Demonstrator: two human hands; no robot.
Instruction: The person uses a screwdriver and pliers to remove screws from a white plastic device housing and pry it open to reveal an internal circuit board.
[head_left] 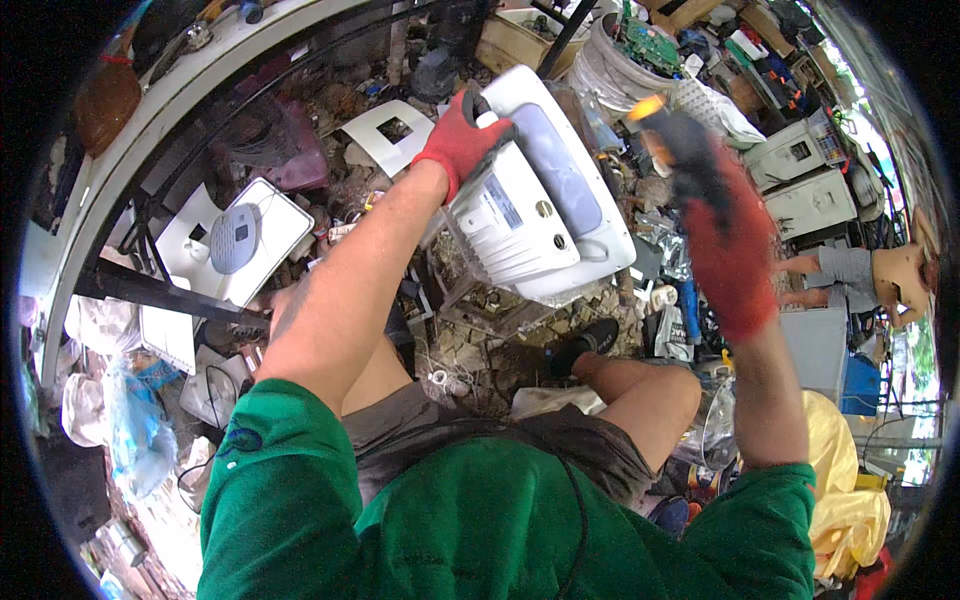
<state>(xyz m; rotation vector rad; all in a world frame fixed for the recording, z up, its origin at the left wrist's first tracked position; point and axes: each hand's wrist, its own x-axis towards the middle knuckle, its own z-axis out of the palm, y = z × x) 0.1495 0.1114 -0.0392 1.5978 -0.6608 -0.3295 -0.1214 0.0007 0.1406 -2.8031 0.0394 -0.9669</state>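
My left hand [465, 140] wears a red glove and is closed on the upper edge of a white plastic device housing [515, 225]. The housing has a ribbed face with a label and two round ports, and a grey-blue panel along its right side. It is tilted above the littered ground, in front of my knees. My right hand [715, 220], in a red glove with dark fingers, is raised to the right, apart from the housing. It is smeared by motion and closed round a dark tool with an orange end [648, 108]; the tool's exact kind is blurred.
A white cover with a grey oval panel [237, 238] lies at the left, near a black metal bar [170, 292]. A white plate with a square hole [388, 135] lies beyond my left hand. A white bucket [610, 70] holds green circuit boards. Another person [850, 280] is at the far right.
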